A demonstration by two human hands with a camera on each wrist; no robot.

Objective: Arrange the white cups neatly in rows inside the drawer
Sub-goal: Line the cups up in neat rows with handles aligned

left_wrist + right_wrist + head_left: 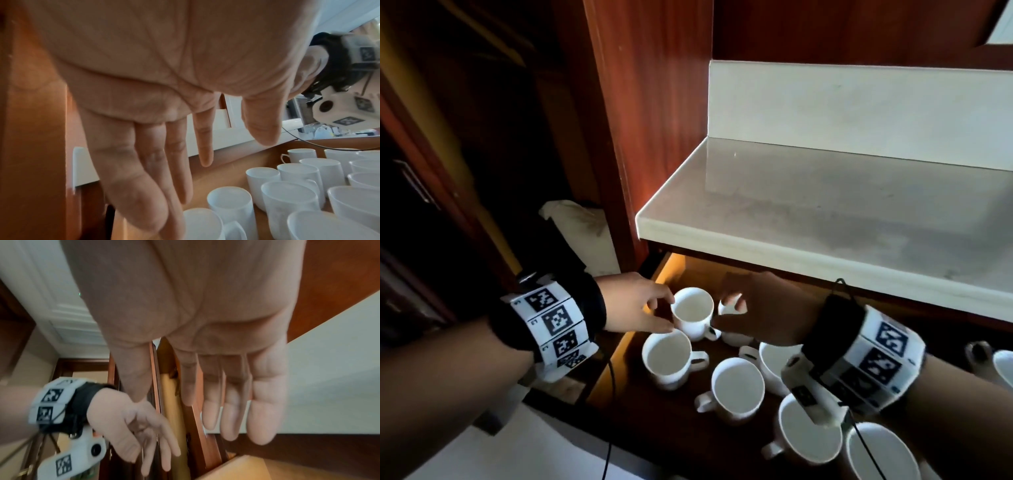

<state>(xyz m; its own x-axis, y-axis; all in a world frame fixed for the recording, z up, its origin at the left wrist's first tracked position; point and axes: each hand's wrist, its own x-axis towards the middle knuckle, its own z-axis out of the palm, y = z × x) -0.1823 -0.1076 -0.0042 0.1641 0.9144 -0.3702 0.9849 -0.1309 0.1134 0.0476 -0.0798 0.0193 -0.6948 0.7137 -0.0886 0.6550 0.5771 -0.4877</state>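
Both hands hover over the open drawer point(893, 310) at the lower middle of the head view, under the pale desk point(825, 219). The left hand point(635, 303) has its grip wide, fingers straight, tips just beside the rear cup point(693, 317), perhaps brushing its rim. I cannot tell contact. The right hand point(763, 308) hangs over another cup point(732, 305), fingers relaxed and holding nothing; both wrist views show bare, loose palms.

The cups point(736, 385) stand upright but scattered in the lower half of the frame, handles pointing different ways, no clear rows yet.

To do this step well, I judge: begin at the drawer's far left corner, take the rear cup by its wall, not its rim, and set it square to the side. Turn each handle the same way. Slide or lift gently, since neighbours stand close and china chips when knocked.
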